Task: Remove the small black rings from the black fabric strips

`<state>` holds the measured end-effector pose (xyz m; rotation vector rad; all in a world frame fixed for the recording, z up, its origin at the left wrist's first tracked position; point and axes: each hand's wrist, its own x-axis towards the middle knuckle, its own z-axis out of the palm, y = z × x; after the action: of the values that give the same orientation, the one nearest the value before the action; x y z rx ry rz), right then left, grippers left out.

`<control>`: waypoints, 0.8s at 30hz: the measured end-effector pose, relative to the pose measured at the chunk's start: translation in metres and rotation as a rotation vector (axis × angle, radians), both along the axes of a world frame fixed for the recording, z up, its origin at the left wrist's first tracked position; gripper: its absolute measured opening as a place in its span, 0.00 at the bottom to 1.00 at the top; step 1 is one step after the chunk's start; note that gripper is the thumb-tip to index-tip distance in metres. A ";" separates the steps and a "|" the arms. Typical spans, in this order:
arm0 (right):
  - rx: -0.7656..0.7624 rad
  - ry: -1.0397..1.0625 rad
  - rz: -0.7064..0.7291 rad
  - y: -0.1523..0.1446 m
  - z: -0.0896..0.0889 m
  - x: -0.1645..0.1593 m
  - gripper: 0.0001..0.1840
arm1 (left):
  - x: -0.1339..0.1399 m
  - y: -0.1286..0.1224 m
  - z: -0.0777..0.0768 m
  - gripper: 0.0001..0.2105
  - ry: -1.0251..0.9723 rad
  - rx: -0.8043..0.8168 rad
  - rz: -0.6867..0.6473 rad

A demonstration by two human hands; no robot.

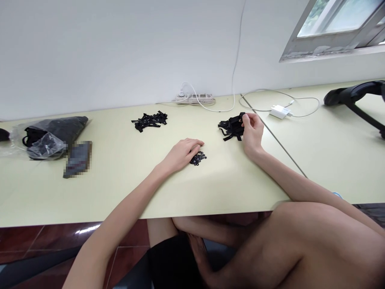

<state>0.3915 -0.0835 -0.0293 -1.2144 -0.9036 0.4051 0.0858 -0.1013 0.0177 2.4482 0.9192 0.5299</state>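
My right hand is at the right edge of a loose pile of black fabric strips, its thumb and forefinger pinched on the end of one strip. Beside a small heap of round black pieces with holes, like rings or buttons, my left hand rests low on the table with its fingers stretched out. The left thumb reaches over the heap's upper left edge and hides part of it. Farther back and to the left lies another pile of black strips.
A clear plastic bag with black material lies at the left, next to a blurred dark flat object. Along the wall are a power strip and cables. A white charger and a black curved object are at right.
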 end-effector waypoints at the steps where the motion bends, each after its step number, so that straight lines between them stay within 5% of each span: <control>1: -0.005 0.016 0.008 0.001 0.001 0.001 0.20 | 0.000 0.000 0.000 0.18 -0.005 0.006 0.002; 24: -0.038 0.077 0.207 -0.014 0.018 -0.019 0.13 | -0.003 0.005 -0.004 0.11 -0.155 -0.128 0.007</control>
<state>0.3727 -0.0974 -0.0117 -1.1354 -0.9618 0.6331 0.0832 -0.0961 0.0133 2.2560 0.8706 0.6340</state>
